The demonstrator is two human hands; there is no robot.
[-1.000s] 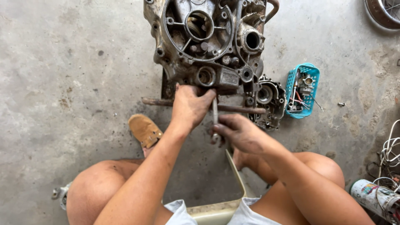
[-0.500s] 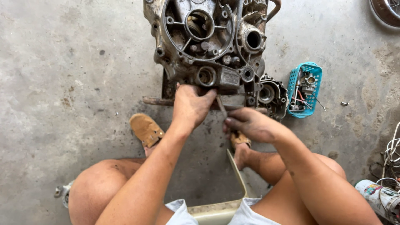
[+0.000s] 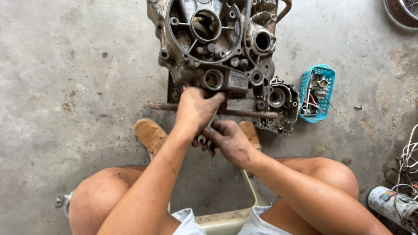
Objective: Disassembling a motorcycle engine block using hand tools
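The right hand (image 3: 230,141) has slid in under the left hand (image 3: 198,109), both now closed round a tool at the engine case (image 3: 217,43), its grip renewed

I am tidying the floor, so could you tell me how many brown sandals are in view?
2: the left sandal lies on the concrete left of the hands; the right sandal is partly hidden behind the right hand. Neither looks fully visible.
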